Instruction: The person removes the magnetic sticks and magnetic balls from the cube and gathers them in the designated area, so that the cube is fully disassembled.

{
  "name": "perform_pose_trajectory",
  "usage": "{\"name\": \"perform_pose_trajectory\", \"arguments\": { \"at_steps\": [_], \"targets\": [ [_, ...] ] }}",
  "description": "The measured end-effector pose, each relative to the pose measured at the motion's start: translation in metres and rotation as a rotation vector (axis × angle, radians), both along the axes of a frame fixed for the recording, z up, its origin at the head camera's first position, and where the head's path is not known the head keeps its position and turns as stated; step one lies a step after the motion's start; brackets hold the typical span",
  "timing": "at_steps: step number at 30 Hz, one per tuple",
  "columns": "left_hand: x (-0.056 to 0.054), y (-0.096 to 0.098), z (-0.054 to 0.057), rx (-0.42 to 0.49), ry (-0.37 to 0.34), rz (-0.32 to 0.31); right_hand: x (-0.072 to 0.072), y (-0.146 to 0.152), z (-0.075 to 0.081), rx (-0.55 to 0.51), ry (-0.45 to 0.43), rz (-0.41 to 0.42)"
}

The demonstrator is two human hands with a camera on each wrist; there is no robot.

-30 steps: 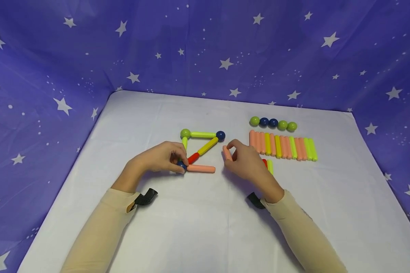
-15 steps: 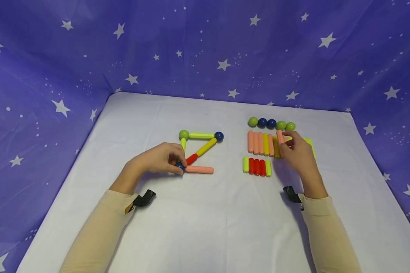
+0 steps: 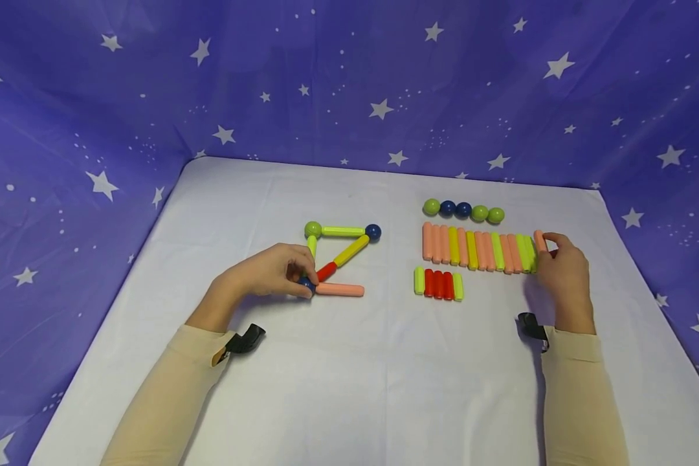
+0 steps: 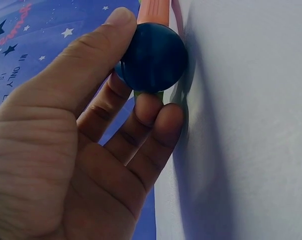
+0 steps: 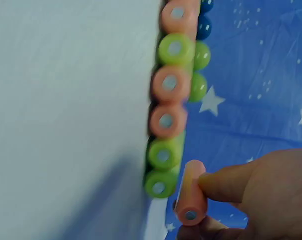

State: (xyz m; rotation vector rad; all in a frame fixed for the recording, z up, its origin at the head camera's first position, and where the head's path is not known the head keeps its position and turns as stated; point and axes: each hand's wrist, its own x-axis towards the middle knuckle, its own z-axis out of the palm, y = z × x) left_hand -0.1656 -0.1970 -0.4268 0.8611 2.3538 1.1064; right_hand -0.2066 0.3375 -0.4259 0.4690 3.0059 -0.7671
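My left hand (image 3: pixel 276 268) pinches a dark blue ball (image 4: pixel 153 57) between thumb and fingers, at the near left corner of a flat shape. From that ball run a pink stick (image 3: pixel 340 290) to the right and a red stick (image 3: pixel 327 272), joined to a yellow one (image 3: pixel 352 250), diagonally. A green ball (image 3: pixel 313 230), green sticks (image 3: pixel 343 231) and a second blue ball (image 3: pixel 373 232) form the far side. My right hand (image 3: pixel 566 275) holds a salmon-pink magnetic stick (image 5: pixel 192 192) between thumb and fingers, just beyond the right end of the stick row (image 3: pixel 480 250).
Several green and blue balls (image 3: pixel 463 210) line up behind the long row. In front of it lies a short row of red and green sticks (image 3: pixel 439 284). A purple star-patterned cloth (image 3: pixel 349 84) walls the white table (image 3: pixel 349 388) at the back and sides.
My right hand has moved right with the pink stick, from near the shape, over the stick row, to the row's right end. My left hand stays on the blue ball.
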Motion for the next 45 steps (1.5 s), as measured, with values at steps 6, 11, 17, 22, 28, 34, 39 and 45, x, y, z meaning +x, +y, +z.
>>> {"name": "perform_pose_trajectory", "arguments": {
  "at_steps": [6, 11, 17, 22, 28, 34, 39, 45],
  "targets": [
    [0.002, -0.002, 0.000, -0.014, -0.008, 0.021, -0.001, 0.006, -0.003, -0.020, -0.071, -0.003],
    [0.001, -0.002, -0.001, -0.009, 0.008, 0.007, 0.001, 0.006, -0.001, -0.003, -0.080, 0.007],
    [-0.001, -0.002, -0.002, 0.003, 0.016, -0.013, 0.005, -0.017, 0.013, 0.070, 0.017, 0.087],
    [-0.001, -0.002, 0.000, -0.004, 0.024, -0.013, 0.015, -0.078, 0.033, 0.086, 0.166, 0.258],
    [0.000, -0.002, 0.001, -0.003, 0.018, -0.005, 0.035, -0.147, 0.041, 0.049, 0.246, 0.527],
    [0.000, -0.002, 0.001, -0.011, 0.016, 0.001, 0.055, -0.205, 0.028, 0.076, 0.300, 0.762],
    [0.000, -0.002, 0.000, -0.009, 0.024, -0.008, 0.067, -0.248, 0.012, 0.138, 0.242, 0.900],
    [0.000, -0.001, 0.001, -0.011, 0.047, -0.015, 0.075, -0.282, 0.004, 0.181, 0.197, 1.083]
  ]
}}
